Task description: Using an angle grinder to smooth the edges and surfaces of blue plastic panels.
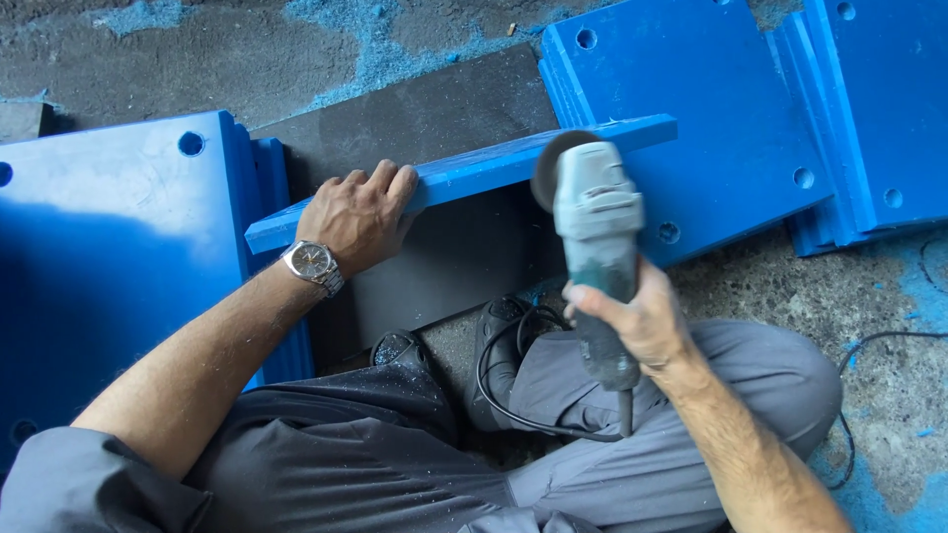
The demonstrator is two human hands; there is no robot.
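Observation:
A thick blue plastic board [513, 163] stands on edge across a dark sheet on the floor. My left hand [357, 215], with a wristwatch, grips its top edge near the left end. My right hand [637, 318] holds a grey angle grinder [595, 227] by its body. The grinder's dark disc [550, 168] sits against the board's upper edge right of the middle. Its black cable loops down over my grey trousers.
Stacks of blue plastic plates with round holes lie at the left [109, 247] and at the upper right [731, 109]. Blue dust [395, 30] covers the concrete floor. My black shoes [499, 341] rest beside the dark sheet [434, 118]. A cable [889, 341] runs along the right.

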